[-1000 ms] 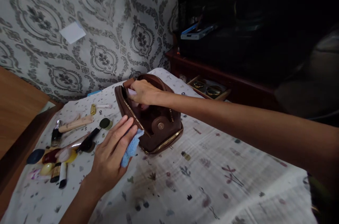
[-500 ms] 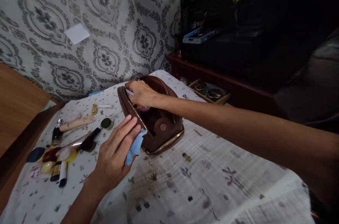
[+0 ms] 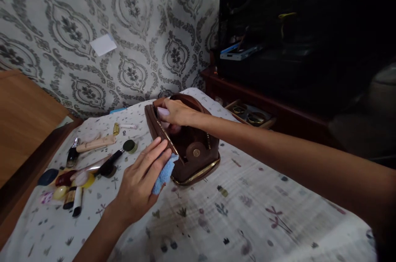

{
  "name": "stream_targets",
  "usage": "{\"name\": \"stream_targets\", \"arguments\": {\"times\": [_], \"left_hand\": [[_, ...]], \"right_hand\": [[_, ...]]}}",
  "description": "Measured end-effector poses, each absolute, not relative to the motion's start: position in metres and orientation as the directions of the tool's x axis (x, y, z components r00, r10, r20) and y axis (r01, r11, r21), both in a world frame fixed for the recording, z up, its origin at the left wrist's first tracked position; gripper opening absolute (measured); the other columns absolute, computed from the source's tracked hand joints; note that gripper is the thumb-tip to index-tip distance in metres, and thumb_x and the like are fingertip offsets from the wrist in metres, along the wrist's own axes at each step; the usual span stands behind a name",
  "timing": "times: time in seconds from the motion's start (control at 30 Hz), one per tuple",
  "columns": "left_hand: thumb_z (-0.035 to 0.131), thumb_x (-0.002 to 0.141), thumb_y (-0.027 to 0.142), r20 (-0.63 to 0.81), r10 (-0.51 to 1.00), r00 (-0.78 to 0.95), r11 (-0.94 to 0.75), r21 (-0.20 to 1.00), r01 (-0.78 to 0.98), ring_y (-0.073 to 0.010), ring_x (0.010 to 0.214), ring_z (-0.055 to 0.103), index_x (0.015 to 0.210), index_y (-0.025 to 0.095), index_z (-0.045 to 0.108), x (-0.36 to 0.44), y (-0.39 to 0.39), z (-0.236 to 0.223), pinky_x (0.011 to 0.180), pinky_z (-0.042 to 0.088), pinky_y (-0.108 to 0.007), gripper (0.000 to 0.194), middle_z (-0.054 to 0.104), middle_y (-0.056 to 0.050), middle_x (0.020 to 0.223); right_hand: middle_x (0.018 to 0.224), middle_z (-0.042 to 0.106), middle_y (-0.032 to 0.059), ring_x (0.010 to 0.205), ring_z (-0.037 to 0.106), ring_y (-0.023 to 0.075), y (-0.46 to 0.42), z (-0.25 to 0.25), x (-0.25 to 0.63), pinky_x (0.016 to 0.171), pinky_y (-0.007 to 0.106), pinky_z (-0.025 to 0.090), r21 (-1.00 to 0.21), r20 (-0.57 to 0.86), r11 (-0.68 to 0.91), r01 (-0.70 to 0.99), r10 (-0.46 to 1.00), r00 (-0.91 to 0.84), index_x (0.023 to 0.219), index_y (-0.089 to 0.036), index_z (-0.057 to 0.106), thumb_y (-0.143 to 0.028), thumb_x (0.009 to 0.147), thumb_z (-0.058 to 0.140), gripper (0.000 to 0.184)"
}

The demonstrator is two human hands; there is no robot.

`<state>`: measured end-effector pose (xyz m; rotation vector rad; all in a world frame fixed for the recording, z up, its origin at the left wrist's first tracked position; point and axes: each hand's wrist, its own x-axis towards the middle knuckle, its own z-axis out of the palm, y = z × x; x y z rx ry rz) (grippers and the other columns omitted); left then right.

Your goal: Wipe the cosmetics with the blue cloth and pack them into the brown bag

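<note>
- Bag: brown, on the printed sheet, main zip open, mouth facing up; round button on the flap at the near side.
- Left hand: fingers extended, close together, tips on the bag's left edge by the zip. Blue cloth gripped beneath them; thumb hidden.
- Right hand: inside the bag mouth, toward the far left end, fingers curled. Pale lilac piece shows at the fingers; cannot tell whether it is pinched or merely touched.
- Inside the bag: a pinkish item below the right hand, mostly in shadow.
- Left of the bag, on the sheet: beige tube, its end near a dark bottle; gold vial beside a white stick.
- Nearer the left forearm: clustered small cosmetics, including a white tube with black cap.
- Right, beyond the bag: open drawer with gold-rimmed round items.
</note>
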<state>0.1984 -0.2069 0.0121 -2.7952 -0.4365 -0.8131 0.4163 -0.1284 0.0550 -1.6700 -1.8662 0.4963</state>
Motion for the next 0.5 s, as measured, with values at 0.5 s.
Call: {"name": "stream_targets", "arguments": {"times": [0.5], "left_hand": [[0.049,0.094,0.007,0.534,0.237,0.812,-0.941,-0.083,0.329,-0.0319,0.145,0.039,0.144,0.009,0.044,0.1963,-0.2066,0.0138,0.115,0.046,-0.048,0.051,0.052,-0.018,0.147]], "right_hand": [[0.111,0.072,0.0077,0.1,0.066,0.02,-0.1303,0.0589,0.4229,0.069,0.019,0.043,-0.406,0.153,0.273,0.872,0.961,-0.23,0.106,-0.015,0.069,-0.008,0.08,0.065,0.027]]}}
